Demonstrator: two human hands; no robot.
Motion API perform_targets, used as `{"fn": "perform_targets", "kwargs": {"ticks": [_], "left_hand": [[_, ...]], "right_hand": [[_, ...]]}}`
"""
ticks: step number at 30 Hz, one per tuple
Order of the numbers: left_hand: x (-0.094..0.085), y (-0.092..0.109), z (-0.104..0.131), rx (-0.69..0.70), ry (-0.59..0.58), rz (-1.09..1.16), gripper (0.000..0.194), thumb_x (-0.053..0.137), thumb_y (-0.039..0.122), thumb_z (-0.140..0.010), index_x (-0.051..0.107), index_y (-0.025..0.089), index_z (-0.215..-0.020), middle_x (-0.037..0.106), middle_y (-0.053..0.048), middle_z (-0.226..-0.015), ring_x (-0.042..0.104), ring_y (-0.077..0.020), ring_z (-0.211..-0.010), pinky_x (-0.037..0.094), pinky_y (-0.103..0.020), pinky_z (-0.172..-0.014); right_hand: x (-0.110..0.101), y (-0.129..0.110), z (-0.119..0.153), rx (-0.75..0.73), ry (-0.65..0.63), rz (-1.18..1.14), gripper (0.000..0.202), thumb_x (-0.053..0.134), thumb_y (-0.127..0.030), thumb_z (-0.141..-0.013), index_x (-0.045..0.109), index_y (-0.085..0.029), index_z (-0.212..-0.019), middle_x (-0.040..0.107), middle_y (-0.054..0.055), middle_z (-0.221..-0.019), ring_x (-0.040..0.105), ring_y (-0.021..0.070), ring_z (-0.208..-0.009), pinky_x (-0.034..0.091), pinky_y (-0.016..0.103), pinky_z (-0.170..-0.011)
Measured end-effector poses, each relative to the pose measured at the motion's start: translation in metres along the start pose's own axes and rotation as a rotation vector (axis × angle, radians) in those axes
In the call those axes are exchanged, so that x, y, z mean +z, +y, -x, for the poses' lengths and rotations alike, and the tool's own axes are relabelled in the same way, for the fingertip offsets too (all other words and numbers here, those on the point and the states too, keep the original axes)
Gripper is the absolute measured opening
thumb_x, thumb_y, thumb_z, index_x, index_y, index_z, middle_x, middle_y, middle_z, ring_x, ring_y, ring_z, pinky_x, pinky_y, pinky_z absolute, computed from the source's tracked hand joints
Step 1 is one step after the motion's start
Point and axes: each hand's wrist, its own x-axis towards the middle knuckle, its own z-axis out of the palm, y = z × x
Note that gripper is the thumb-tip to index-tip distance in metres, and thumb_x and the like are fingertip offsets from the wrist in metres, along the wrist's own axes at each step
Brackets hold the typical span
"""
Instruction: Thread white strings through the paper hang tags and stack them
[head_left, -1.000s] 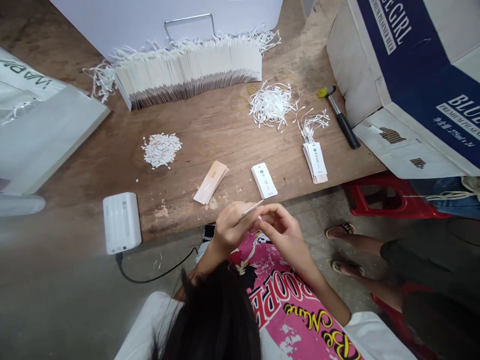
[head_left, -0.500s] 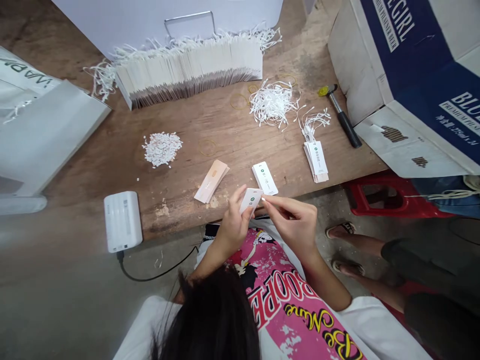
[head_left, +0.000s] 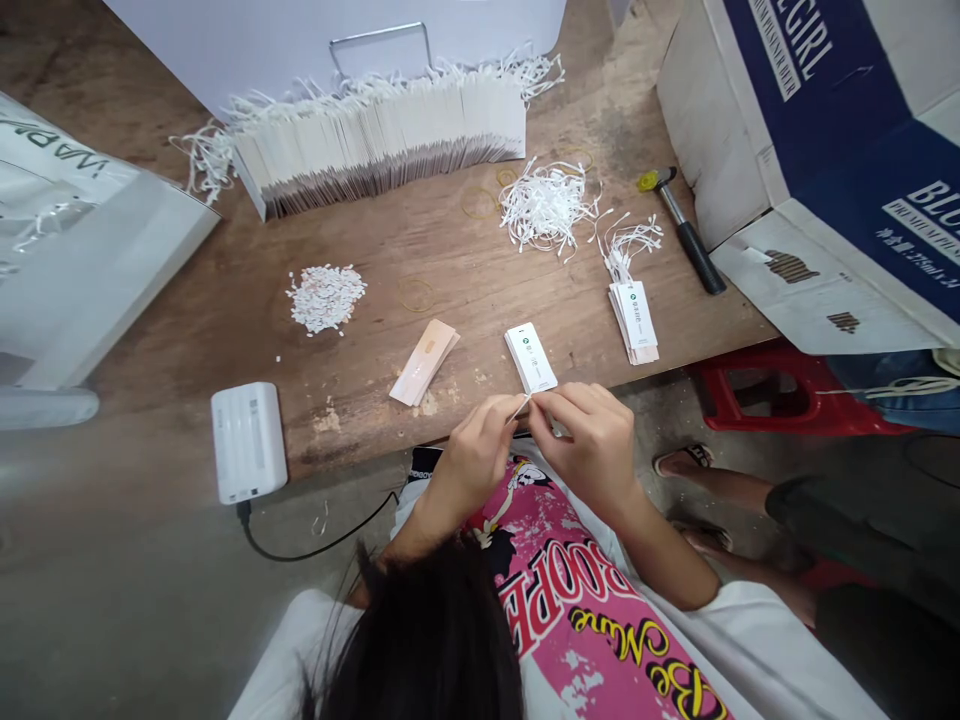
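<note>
While your left hand [head_left: 474,462] and right hand [head_left: 592,450] pinch one paper tag [head_left: 519,407] between their fingers, a small stack of tags [head_left: 530,358] lies just beyond on the surface [head_left: 450,250].

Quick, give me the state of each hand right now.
Left hand: closed, pinching the paper tag edge-on.
Right hand: closed, fingertips pinched at the same tag; what else it holds cannot be told.
</note>
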Motion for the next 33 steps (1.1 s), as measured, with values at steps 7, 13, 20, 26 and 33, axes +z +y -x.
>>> {"fn": "perform_targets", "kwargs": {"ticks": [7,13,20,26,33], "left_hand": [[-0.001,-0.002,-0.001,0.032,0.026,-0.009,0.032,0.04,0.004,-0.091,0.05,0.019,-0.117,0.059,-0.009,-0.119,0.057,-0.0165,-0.114,0.049,-0.032,-0.097],[-0.004,-0.008,0.001,0.095,-0.012,0.068,0.04,0.039,0.001,-0.089,0.05,0.022,-0.122,0.057,-0.009,-0.123,0.057,-0.0164,-0.116,0.051,-0.033,-0.095],[-0.011,-0.01,0.0,0.092,-0.063,0.202,0.033,0.047,0.006,-0.09,0.055,0.022,-0.118,0.058,-0.009,-0.123,0.056,-0.0172,-0.117,0.05,-0.034,-0.096],[-0.014,-0.007,-0.002,0.033,-0.043,0.254,0.023,0.048,0.013,-0.092,0.058,0.021,-0.11,0.06,-0.01,-0.118,0.06,-0.0189,-0.109,0.053,-0.036,-0.09],[-0.018,-0.009,0.001,0.015,-0.063,0.258,0.022,0.048,0.014,-0.092,0.06,0.022,-0.109,0.061,-0.009,-0.115,0.06,-0.0185,-0.108,0.051,-0.034,-0.091]], "right_hand": [[-0.008,0.014,-0.003,-0.05,-0.119,-0.131,0.015,0.061,-0.02,-0.088,0.071,-0.018,-0.077,0.071,0.0,-0.066,0.059,0.0132,-0.059,0.038,0.03,-0.064],[-0.01,0.024,-0.005,0.129,-0.051,-0.287,0.008,0.075,-0.027,-0.077,0.07,-0.02,-0.076,0.07,0.0,-0.067,0.06,0.0155,-0.062,0.044,0.03,-0.065],[-0.009,0.023,-0.004,0.061,-0.079,-0.563,0.005,0.072,-0.02,-0.079,0.074,-0.022,-0.083,0.069,0.003,-0.082,0.063,0.0176,-0.078,0.047,0.036,-0.075],[-0.005,0.01,0.006,0.248,0.037,-0.776,0.009,0.069,-0.016,-0.08,0.074,-0.023,-0.083,0.064,0.003,-0.081,0.061,0.0158,-0.075,0.049,0.032,-0.067],[-0.008,0.005,-0.001,0.22,-0.087,-0.816,0.016,0.066,-0.015,-0.082,0.074,-0.023,-0.093,0.062,0.004,-0.085,0.06,0.0152,-0.078,0.051,0.03,-0.067]]}}
